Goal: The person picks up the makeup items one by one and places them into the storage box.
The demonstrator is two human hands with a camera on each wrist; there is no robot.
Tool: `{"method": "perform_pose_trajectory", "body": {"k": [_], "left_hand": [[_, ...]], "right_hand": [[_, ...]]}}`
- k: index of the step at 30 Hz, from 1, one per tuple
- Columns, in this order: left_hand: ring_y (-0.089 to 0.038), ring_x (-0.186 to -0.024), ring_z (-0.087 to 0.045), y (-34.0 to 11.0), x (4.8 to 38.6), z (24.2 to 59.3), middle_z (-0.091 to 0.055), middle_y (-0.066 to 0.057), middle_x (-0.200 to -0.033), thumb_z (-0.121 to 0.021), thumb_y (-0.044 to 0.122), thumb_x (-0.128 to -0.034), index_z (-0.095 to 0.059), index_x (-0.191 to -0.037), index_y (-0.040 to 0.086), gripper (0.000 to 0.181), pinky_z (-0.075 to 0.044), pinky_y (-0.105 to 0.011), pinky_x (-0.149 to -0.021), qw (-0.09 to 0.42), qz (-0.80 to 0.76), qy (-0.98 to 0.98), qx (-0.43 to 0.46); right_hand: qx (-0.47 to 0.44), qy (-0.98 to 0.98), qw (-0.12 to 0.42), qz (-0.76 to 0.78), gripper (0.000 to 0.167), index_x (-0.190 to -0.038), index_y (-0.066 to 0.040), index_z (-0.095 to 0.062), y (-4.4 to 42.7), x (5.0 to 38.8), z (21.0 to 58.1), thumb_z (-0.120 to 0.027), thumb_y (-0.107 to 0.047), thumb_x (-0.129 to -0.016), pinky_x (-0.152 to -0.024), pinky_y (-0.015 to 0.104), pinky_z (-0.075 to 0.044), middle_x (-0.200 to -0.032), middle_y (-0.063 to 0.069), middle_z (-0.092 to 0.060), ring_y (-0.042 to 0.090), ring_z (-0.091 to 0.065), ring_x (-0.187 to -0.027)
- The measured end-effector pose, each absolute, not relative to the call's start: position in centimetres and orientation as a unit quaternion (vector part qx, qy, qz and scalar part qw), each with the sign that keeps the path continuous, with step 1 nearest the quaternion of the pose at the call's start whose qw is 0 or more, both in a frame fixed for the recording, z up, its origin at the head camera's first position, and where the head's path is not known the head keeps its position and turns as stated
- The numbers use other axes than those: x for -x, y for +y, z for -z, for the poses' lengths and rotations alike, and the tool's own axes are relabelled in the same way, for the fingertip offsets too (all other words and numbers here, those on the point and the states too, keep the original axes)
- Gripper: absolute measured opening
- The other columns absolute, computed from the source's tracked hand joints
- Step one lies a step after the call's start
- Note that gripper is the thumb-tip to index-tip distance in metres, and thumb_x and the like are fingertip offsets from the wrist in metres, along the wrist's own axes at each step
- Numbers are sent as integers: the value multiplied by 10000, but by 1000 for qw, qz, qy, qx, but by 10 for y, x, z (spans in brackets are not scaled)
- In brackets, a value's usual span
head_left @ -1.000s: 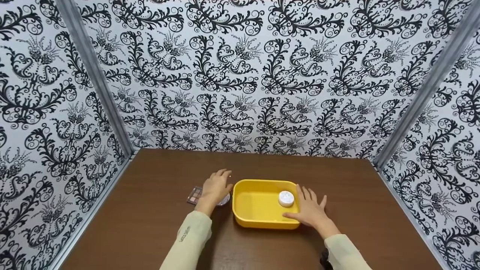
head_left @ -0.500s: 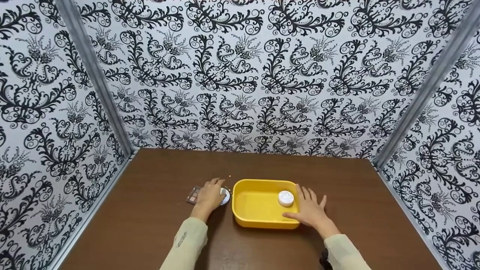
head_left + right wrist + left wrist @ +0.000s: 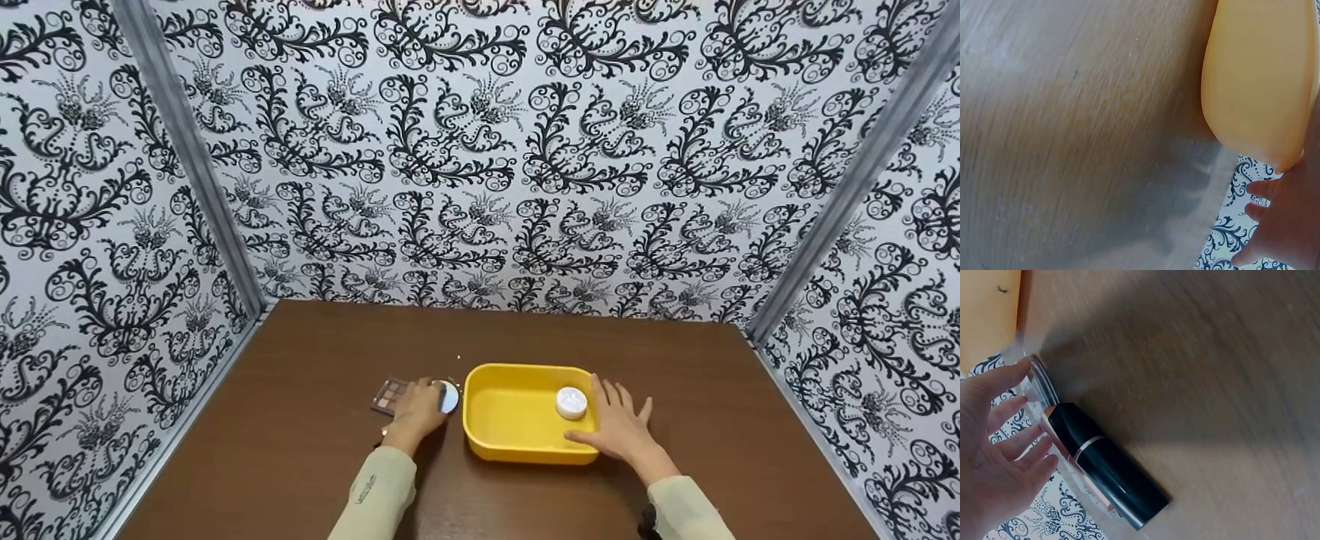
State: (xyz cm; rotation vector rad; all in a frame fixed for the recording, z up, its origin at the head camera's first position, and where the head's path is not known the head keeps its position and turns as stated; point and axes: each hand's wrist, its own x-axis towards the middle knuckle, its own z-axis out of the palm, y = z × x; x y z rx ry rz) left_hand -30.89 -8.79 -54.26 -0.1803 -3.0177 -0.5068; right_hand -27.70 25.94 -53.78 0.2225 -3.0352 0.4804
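My left hand [image 3: 418, 411] reaches down between an eyeshadow palette [image 3: 390, 396] and a round compact with a pale disc top [image 3: 450, 398]. In the left wrist view its thumb is at the compact's striped edge [image 3: 1044, 382], with the fingers loosely bent and apart from the thumb. A glossy black tube with a silver band [image 3: 1112, 464] lies close by the fingers; the hand hides it in the head view. My right hand [image 3: 621, 429] rests, fingers spread, on the right rim of a yellow basin [image 3: 487, 451]. Inside the basin sits a white round jar [image 3: 571, 403].
The brown table [image 3: 322, 465] carries all these things. Patterned black-and-white walls [image 3: 480, 150] enclose it at the back and sides, with grey metal posts [image 3: 202, 165] in the corners. Small bright specks lie near the basin's left rim.
My left hand has drawn back and down onto the table items, its fingers more bent, uncovering part of the compact. The right hand stays on the basin; the head view has tilted slightly.
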Motion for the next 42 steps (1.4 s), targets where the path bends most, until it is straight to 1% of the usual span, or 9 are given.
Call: {"method": "perform_pose_trajectory", "body": {"k": [4, 8, 14, 19, 22, 24, 29, 35, 42], "left_hand": [[-395, -1138, -592, -87, 307, 547, -638, -212, -1220, -798, 158, -779, -656, -1199, 22, 464, -520, -555, -952, 52, 160, -984, 60], [-390, -1099, -586, -85, 304, 553, -642, -224, -1184, -824, 162, -751, -626, -1186, 15, 500, -532, -520, -933, 58, 147, -985, 66], [-401, -1122, -558, -83, 305, 556, -599, -229, -1182, -858, 218, -714, -568, -1201, 12, 603, -511, -528, -963, 61, 170, -982, 55], [-404, -1084, -572, -81, 306, 558, -576, -221, -1149, -884, 271, -692, -551, -1179, 22, 640, -517, -527, -939, 57, 185, -979, 57], [-402, -1086, -572, -80, 308, 555, -563, -217, -1151, -876, 267, -704, -551, -1179, 25, 625, -519, -526, -932, 59, 194, -977, 59], [-401, -1127, -560, -79, 311, 550, -551, -223, -1189, -867, 275, -714, -538, -1215, 22, 651, -517, -522, -949, 56, 201, -976, 57], [-403, -1245, -500, -79, 318, 536, -500, -245, -1321, -833, 290, -759, -486, -1321, 9, 717, -473, -523, -1051, 49, 224, -972, 45], [-412, -1230, -495, -78, 323, 519, -493, -248, -1300, -826, 299, -756, -503, -1303, 1, 701, -475, -527, -1051, 71, 232, -968, 59], [-398, -1205, -502, -83, 318, 511, -503, -240, -1257, -861, 277, -725, -527, -1248, -6, 681, -515, -497, -995, 84, 216, -972, 34]], "right_hand": [[-73, -983, 35, -162, 1171, -1567, -35, -234, 259, 275, 541, -762, -652, -724, -1071, 838, -6, -1546, 288, -357, 521, -277, -1438], [-68, -985, 18, -157, 1201, -1572, -32, -211, 261, 270, 545, -749, -682, -717, -1064, 845, -10, -1551, 285, -352, 519, -274, -1440], [-69, -986, 19, -151, 1209, -1567, -26, -222, 260, 268, 549, -751, -691, -706, -1052, 856, -43, -1535, 280, -378, 520, -299, -1424], [-64, -986, 10, -156, 1211, -1570, -22, -208, 261, 266, 549, -757, -676, -711, -1051, 857, -38, -1536, 285, -374, 522, -294, -1424], [-63, -986, 17, -155, 1218, -1568, -16, -207, 260, 265, 547, -764, -671, -705, -1052, 856, -45, -1532, 286, -380, 518, -303, -1421], [-63, -986, 19, -153, 1225, -1569, -12, -201, 260, 265, 543, -765, -669, -703, -1053, 855, -45, -1532, 288, -378, 516, -304, -1421], [-66, -986, 19, -155, 1217, -1569, -9, -194, 258, 271, 537, -777, -644, -709, -1054, 854, -34, -1528, 304, -373, 525, -292, -1424], [-68, -985, 26, -159, 1215, -1574, -24, -187, 258, 279, 534, -781, -637, -708, -1057, 852, -35, -1521, 310, -378, 523, -291, -1422], [-66, -985, 3, -158, 1237, -1583, -30, -154, 260, 279, 536, -756, -672, -713, -1056, 853, -16, -1533, 312, -357, 528, -269, -1428]]}}
